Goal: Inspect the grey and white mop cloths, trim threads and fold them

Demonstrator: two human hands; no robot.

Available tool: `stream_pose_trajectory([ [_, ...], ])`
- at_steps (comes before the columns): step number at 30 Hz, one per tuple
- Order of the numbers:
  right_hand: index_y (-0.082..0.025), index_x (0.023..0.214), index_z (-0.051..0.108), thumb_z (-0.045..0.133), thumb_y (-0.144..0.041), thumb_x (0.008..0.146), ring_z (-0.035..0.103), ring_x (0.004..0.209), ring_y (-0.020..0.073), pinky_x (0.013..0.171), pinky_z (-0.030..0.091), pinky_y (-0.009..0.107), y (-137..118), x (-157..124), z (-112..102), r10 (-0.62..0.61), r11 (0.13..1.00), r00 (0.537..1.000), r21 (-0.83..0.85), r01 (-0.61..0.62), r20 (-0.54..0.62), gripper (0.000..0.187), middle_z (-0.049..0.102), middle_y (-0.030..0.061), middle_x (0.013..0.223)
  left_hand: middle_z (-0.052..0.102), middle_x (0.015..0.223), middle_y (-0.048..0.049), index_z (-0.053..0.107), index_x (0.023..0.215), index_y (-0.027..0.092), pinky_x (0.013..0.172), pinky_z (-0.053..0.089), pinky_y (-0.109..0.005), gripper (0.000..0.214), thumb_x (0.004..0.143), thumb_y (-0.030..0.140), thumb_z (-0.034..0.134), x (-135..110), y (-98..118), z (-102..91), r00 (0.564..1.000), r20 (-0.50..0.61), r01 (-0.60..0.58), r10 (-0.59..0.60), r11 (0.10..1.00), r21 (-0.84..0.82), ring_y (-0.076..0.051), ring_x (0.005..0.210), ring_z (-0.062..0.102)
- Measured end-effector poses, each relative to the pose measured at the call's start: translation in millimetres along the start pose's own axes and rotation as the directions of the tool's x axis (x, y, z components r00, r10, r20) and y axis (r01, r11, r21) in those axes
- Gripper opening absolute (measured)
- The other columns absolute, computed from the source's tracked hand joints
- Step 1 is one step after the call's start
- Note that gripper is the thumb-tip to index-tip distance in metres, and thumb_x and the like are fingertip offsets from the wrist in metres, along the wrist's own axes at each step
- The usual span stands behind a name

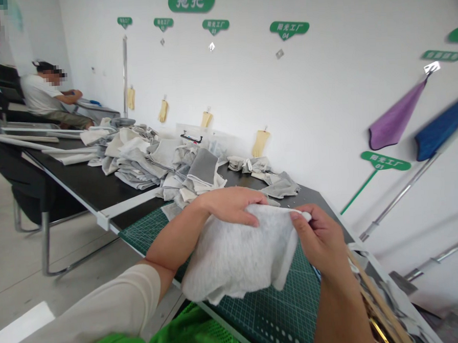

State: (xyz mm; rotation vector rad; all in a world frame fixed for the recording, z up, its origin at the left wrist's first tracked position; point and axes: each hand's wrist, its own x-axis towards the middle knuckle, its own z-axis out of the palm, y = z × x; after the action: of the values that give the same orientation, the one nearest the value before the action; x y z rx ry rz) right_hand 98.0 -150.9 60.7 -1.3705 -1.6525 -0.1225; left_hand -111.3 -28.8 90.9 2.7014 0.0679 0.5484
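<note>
A light grey piece of cloth (243, 258) hangs between my two hands, above a green cutting mat (286, 312). My left hand (234, 204) is closed on its upper edge, the thumb lying on the near side and the fingers behind. At the cloth's upper right corner, my right hand (319, 233) pinches the fabric between thumb and fingers. The lower edge droops loosely over the mat. Just beyond my left hand lies a large heap of grey and white cloth pieces (136, 156).
A smaller cloth pile (279, 181) lies by the wall, near a clear plastic box (208, 139). Long strips (377, 302) stand at the right edge. Black chairs (30, 182) line the left side. Another person (42, 94) sits at the far end; someone in green stands beyond.
</note>
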Motion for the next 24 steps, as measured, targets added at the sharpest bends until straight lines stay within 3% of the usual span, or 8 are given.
stream_pose_trajectory([
  [8,-0.018,0.089,0.055,0.055,-0.042,0.084,0.046,0.059,0.0116,0.051,0.035,0.023,7,5,-1,0.041,0.999,0.982,0.04,-0.034,-0.184,0.025,0.051,-0.0004,0.068,0.065,0.098,-0.0057,0.059,0.097,0.017,0.066,0.039,-0.026,0.026,0.077,0.034,0.058,-1,-7,-2.9,0.995,0.037,0.083,-0.09,0.981,0.178,-0.02,0.084,0.061],
  [12,-0.018,0.088,0.057,0.056,-0.045,0.082,0.048,0.062,0.0133,0.053,0.036,0.024,10,6,-4,0.027,0.998,0.964,0.059,-0.012,-0.265,0.028,0.052,0.0012,0.069,0.066,0.089,-0.004,0.06,0.088,0.017,0.064,0.039,-0.025,0.019,0.078,0.032,0.056,-2,-10,-5.4,0.993,0.034,0.103,-0.112,0.977,0.186,-0.018,0.08,0.06],
  [15,-0.017,0.089,0.058,0.059,-0.047,0.08,0.048,0.063,0.0133,0.054,0.036,0.025,10,7,-8,0.076,0.996,0.925,0.074,-0.052,-0.373,0.032,0.053,0.0019,0.071,0.065,0.089,-0.0038,0.06,0.088,0.017,0.064,0.038,-0.025,0.019,0.077,0.033,0.056,-5,-13,-9.6,0.984,-0.02,0.175,-0.175,0.958,0.229,-0.019,0.081,0.059],
  [19,-0.016,0.089,0.06,0.063,-0.049,0.076,0.045,0.061,0.0114,0.052,0.034,0.024,12,8,-16,0.177,0.983,0.839,0.135,-0.125,-0.515,0.035,0.053,0.0012,0.072,0.064,0.091,-0.0037,0.06,0.089,0.018,0.063,0.036,-0.026,0.022,0.077,0.036,0.055,-11,-19,-15.1,0.954,-0.098,0.3,-0.284,0.909,0.288,-0.019,0.082,0.058],
  [24,-0.017,0.089,0.06,0.068,-0.048,0.073,0.04,0.053,0.0094,0.045,0.03,0.023,21,8,-25,0.244,0.967,0.781,0.203,-0.154,-0.574,0.036,0.051,-0.0009,0.065,0.064,0.086,-0.0027,0.061,0.085,0.017,0.064,0.036,-0.025,0.019,0.075,0.032,0.055,-13,-26,-17.4,0.942,-0.158,0.329,-0.297,0.912,0.245,-0.017,0.08,0.057],
])
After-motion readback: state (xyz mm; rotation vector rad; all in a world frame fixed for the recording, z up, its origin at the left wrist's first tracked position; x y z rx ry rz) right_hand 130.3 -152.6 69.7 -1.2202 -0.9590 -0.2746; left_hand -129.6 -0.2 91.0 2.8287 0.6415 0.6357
